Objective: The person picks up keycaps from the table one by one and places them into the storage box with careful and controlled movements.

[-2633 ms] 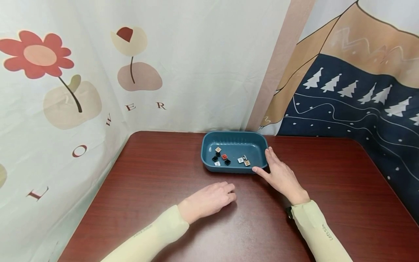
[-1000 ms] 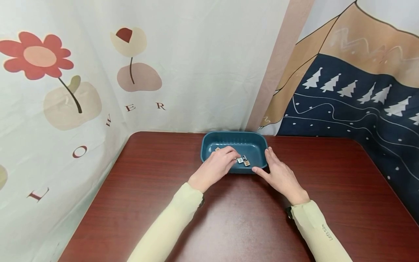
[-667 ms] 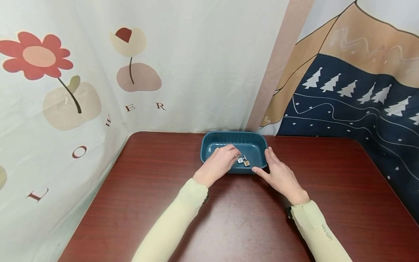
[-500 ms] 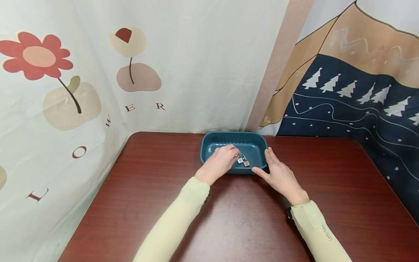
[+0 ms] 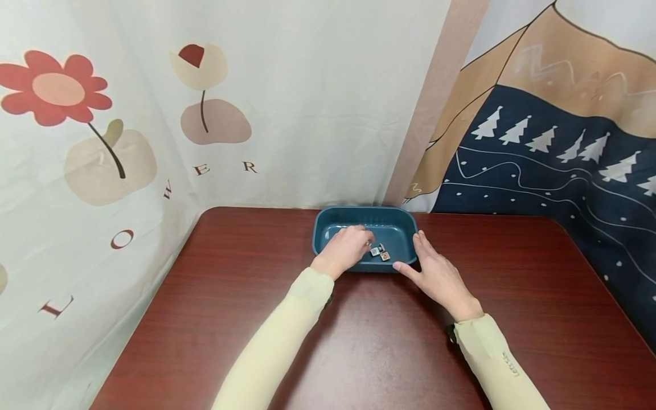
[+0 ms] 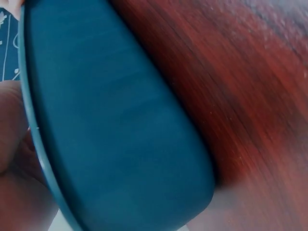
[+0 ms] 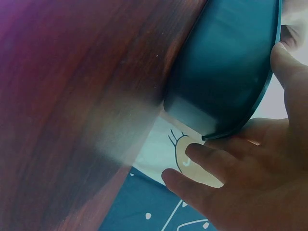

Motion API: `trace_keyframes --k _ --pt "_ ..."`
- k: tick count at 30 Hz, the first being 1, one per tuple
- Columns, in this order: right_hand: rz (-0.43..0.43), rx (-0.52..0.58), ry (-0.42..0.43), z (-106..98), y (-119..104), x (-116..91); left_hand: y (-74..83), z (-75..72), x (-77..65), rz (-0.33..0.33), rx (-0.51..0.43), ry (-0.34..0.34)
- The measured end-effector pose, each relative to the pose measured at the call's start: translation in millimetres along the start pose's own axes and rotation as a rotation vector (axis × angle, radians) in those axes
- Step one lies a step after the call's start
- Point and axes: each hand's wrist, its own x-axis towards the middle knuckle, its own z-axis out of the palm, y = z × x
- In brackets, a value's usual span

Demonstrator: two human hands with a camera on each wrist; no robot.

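Note:
A blue-green plastic tray (image 5: 405, 223) sits at the back of the table with small square pieces in it. My left hand (image 5: 343, 247) reaches over its front rim, fingers bent down inside. A small pale square piece (image 5: 368, 243) shows at its fingertips, pinched there. Just right of them lie a white square piece (image 5: 375, 251), a dark one (image 5: 381, 247) and a tan one (image 5: 385, 257). The tray's left part is mostly hidden by this hand. My right hand (image 5: 435, 276) rests against the tray's right end, thumb at the front rim, fingers fairly straight and spread in the right wrist view.
The reddish-brown wooden table (image 5: 400, 353) stretches in front of the tray. Behind it hangs a pale curtain (image 5: 307, 114) with flower prints, and at the right a dark blue cloth (image 5: 538, 176) with white trees.
My left hand has gone from the table in front up into the tray, over the red, black and other pieces seen earlier. Lately it has shifted only slightly. The right hand stays put.

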Motion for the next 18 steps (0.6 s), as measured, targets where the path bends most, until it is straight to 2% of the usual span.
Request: trace_keyframes --k 4,10,14,18 --pt "-0.002 -0.002 -0.005 -0.2 0.3 0.6 -1.1 1.9 1.8 -0.020 0.051 -0.011" --pt "-0.002 -0.001 -0.005 -1.0 -0.4 1.6 -2.6 3.1 2.3 -0.022 0.111 0.021" --pt "-0.005 -0.006 0.000 -0.6 0.1 1.9 -2.8 3.2 0.2 -0.009 0.144 0.058" --pt "-0.005 -0.020 0.000 -1.2 1.2 2.8 -3.3 1.6 -7.2 0.006 0.166 0.124"
